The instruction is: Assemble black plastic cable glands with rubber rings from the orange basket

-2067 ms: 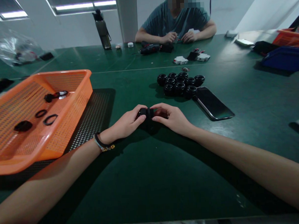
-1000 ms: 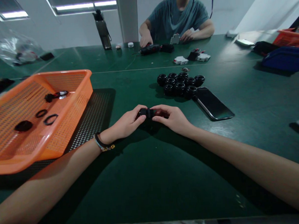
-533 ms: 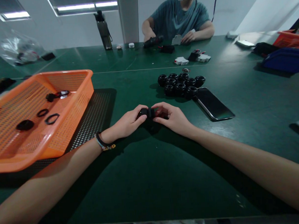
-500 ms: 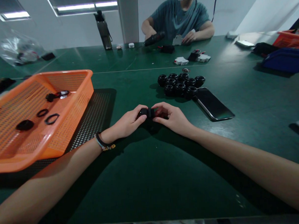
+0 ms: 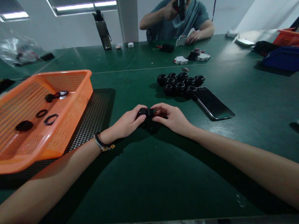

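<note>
Between my two hands is a small black round plastic part (image 5: pixel 146 112), held just above the green table. My left hand (image 5: pixel 128 122) is closed around its left end, thumb in front and fingers behind. On the other side, my right hand (image 5: pixel 173 117) pinches the part's right end between thumb and fingertips. The fingers cover much of the part, so its exact kind is unclear. Beyond my hands, a cluster of shiny black ring-topped parts (image 5: pixel 179 87) stands on the table, touching a dark smartphone (image 5: pixel 213 104).
An orange perforated basket (image 5: pixel 77 105) at left holds black rings (image 5: pixel 51 119) and a black cap-like piece (image 5: pixel 24 125). Across the table, a person (image 5: pixel 175 21) holds a power drill (image 5: pixel 182 9). A bottle (image 5: pixel 102 31) stands at the back; a blue bin (image 5: pixel 284 60) is at right.
My hands and the black part stay almost in place. Across the table, the person has raised the drill from near the tabletop to chest height or above.
</note>
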Motion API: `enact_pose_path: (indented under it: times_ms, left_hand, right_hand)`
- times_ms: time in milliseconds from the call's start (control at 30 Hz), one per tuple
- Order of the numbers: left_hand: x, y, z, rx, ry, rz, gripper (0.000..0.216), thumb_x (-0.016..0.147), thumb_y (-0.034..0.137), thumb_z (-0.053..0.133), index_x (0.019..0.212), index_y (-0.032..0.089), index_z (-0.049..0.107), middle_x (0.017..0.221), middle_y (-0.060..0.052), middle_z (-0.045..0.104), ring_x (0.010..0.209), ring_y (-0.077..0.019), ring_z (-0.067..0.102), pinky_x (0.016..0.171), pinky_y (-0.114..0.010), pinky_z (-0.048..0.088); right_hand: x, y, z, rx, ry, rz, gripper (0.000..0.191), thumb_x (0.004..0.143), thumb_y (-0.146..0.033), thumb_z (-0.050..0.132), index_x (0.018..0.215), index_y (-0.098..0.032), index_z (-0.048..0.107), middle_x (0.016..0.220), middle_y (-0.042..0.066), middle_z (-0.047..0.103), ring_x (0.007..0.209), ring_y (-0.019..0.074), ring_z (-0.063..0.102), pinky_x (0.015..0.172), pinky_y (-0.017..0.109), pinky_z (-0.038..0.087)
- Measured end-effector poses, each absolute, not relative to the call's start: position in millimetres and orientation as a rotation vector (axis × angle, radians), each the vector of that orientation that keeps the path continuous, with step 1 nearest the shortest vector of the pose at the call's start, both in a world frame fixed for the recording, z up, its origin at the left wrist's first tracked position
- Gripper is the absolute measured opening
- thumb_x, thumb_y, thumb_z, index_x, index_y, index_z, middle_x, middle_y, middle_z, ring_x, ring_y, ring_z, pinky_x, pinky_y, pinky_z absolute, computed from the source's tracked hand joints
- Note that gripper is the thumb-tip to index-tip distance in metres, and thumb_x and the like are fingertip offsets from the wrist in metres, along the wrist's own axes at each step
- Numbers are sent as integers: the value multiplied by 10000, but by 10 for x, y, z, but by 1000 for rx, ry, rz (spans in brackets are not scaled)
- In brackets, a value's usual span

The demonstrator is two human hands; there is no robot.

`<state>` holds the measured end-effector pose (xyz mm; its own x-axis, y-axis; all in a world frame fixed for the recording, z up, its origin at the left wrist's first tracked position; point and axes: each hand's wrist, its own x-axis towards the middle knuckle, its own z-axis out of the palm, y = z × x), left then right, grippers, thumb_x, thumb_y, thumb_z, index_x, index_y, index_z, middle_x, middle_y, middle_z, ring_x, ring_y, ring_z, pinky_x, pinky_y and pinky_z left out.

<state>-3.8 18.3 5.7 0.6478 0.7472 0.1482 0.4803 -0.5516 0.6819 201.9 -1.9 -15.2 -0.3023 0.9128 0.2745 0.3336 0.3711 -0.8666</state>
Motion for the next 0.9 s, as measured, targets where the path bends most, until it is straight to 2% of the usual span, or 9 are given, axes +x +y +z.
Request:
enact_pose_path:
  times_ms: [900]
  left_hand:
    - [-35, 173, 72, 2263, 955, 574, 378, 898, 388, 356, 1154, 144, 487, 972, -70, 619, 828, -196, 591, 765, -321, 467]
  right_hand:
    - [2003, -20, -122, -1125, -1823, 898, 219, 771, -264, 673, 979, -195, 663, 795, 12, 706, 715, 168, 646, 687, 333, 521]
